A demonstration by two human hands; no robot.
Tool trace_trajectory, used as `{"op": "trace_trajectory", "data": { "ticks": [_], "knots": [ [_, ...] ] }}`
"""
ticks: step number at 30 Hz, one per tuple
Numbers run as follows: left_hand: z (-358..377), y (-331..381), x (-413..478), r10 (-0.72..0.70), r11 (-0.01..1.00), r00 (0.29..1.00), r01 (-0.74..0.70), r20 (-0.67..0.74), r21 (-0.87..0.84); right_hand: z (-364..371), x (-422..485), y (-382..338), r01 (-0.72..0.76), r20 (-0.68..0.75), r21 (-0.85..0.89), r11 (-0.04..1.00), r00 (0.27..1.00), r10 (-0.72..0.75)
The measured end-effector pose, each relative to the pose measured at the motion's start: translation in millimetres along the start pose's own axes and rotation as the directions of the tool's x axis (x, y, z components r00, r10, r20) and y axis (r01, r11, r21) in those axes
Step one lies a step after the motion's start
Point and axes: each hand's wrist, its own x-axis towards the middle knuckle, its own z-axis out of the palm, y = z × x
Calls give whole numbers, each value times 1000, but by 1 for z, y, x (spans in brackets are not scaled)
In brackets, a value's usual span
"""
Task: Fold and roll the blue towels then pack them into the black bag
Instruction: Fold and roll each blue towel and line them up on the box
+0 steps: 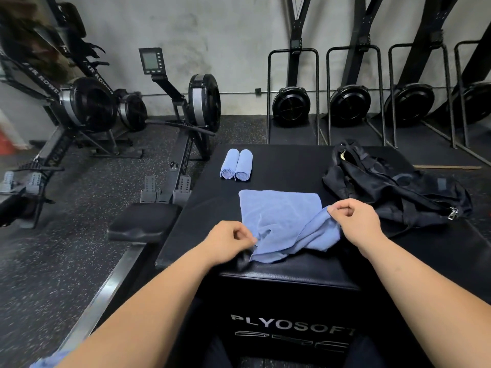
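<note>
Fingers (243, 235) of the left hand (228, 239) pinch the near left edge of a part-folded blue towel (281, 216), while the right hand (356, 221) pinches its raised right corner above the black PLYOSOFT box (287, 272). Two rolled blue towels (229, 163) lie touching side by side at the box's far left, outside the black bag (393, 192). That bag slumps crumpled at the far right, and its contents cannot be made out.

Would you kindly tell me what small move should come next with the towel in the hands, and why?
Probably carry the near edge forward onto the far edge: the left hand and right hand each pinch a near corner of the blue towel, whose near half lies rumpled.
</note>
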Motion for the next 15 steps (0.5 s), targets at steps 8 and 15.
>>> {"op": "trace_trajectory", "data": {
  "ticks": [8,15],
  "knots": [
    [36,-21,-13,40,983,995,-23,-95,181,1,-6,-3,13,1,-28,1000,1000,-13],
    [-5,-17,11,-160,966,921,73,-356,-248,-10,4,-3,-27,-86,-83,996,996,20]
  ]
}}
